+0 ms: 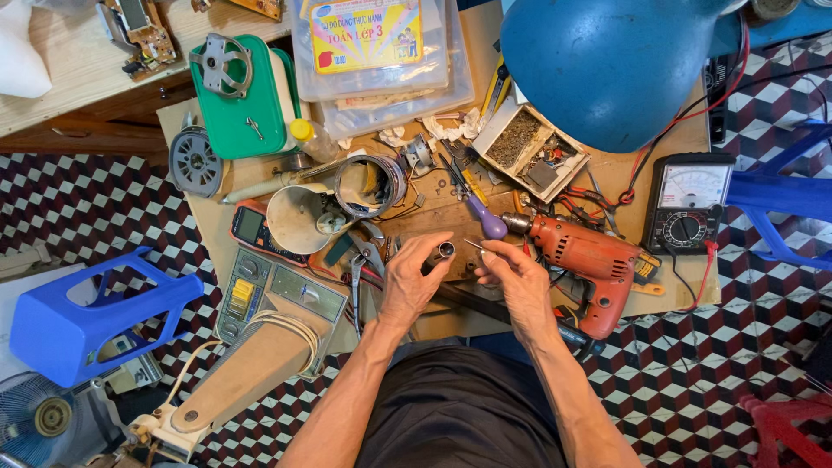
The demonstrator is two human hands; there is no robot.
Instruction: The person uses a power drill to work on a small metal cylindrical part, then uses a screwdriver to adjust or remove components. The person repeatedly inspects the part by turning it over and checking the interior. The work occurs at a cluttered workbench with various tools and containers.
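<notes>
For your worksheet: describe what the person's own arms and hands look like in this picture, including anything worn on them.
Both forearms are bare up to the bottom edge of the picture, with no sleeves in sight. The left hand and the right hand wear no gloves. No watch, bracelet or ring shows on either. The arms are lean, with veins and tendons standing out along the forearms and the backs of the hands. The fingernails are short.

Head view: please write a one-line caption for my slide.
Over a cluttered workbench, the left hand holds a small metal cylinder while the right hand brings a thin tool beside an orange drill.
</notes>
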